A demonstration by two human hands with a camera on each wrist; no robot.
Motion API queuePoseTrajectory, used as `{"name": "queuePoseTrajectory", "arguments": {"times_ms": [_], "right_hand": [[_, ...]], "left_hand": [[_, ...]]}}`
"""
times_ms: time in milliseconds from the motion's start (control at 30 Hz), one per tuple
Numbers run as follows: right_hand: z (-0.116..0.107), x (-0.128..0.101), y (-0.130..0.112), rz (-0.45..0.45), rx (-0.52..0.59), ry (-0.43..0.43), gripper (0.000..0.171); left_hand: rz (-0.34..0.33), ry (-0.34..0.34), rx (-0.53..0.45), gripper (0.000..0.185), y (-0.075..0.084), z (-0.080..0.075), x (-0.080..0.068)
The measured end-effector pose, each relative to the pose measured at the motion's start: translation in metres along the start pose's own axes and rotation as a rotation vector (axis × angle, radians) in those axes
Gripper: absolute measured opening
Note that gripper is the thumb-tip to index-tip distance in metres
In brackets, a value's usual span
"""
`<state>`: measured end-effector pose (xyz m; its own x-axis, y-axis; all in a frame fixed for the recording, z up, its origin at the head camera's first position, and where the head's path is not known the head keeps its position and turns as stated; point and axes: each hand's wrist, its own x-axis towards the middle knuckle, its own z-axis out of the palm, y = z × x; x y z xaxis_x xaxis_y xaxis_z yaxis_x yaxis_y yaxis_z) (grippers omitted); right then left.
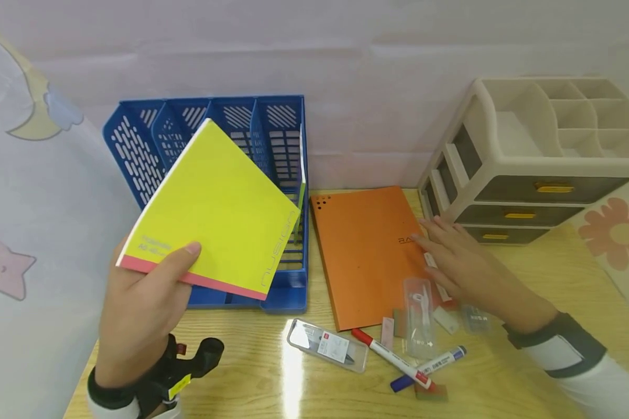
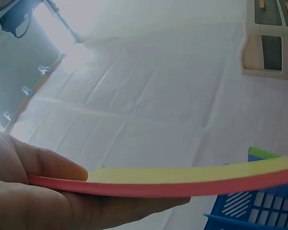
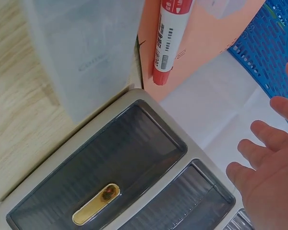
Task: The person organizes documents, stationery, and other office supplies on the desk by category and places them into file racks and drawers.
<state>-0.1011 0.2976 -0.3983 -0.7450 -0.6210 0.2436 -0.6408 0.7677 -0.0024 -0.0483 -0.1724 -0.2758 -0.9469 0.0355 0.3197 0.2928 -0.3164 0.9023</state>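
My left hand (image 1: 144, 305) grips a yellow notebook (image 1: 217, 209) with a pink spine, thumb on the cover and fingers beneath it. It tilts in front of the blue file rack (image 1: 287, 295); the left wrist view shows its pink spine edge-on (image 2: 182, 189). My right hand (image 1: 463, 270), fingers spread, hovers at the right edge of an orange notebook (image 1: 356, 256) lying on the table. Whether its fingertips touch the cover I cannot tell. In the right wrist view the open hand (image 3: 273, 167) holds nothing, and a red-capped marker (image 3: 171, 40) shows against the orange cover.
A white drawer organizer (image 1: 490, 160) stands back right. In front of the orange notebook lie a clear pen case (image 1: 327, 345), a clear plastic box (image 1: 420, 317), a red marker (image 1: 393, 356), a blue marker (image 1: 440, 362) and several small blocks. One thin item stands in the rack's right slot.
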Motion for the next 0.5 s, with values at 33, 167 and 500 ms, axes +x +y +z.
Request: {"name": "queuePoseTrajectory", "arguments": {"times_ms": [33, 167, 500], "right_hand": [[0.000, -0.001, 0.001, -0.004, -0.001, 0.002, 0.059], [0.001, -0.004, 0.001, -0.026, 0.019, 0.026, 0.059], [0.002, -0.015, 0.004, -0.048, 0.009, 0.054, 0.065]], "left_hand": [[-0.005, 0.010, 0.025, 0.046, 0.001, 0.000, 0.001], [-0.041, 0.024, 0.095, 0.046, 0.004, 0.001, 0.008], [-0.127, 0.094, 0.380, 0.054, -0.003, 0.023, 0.041]]}}
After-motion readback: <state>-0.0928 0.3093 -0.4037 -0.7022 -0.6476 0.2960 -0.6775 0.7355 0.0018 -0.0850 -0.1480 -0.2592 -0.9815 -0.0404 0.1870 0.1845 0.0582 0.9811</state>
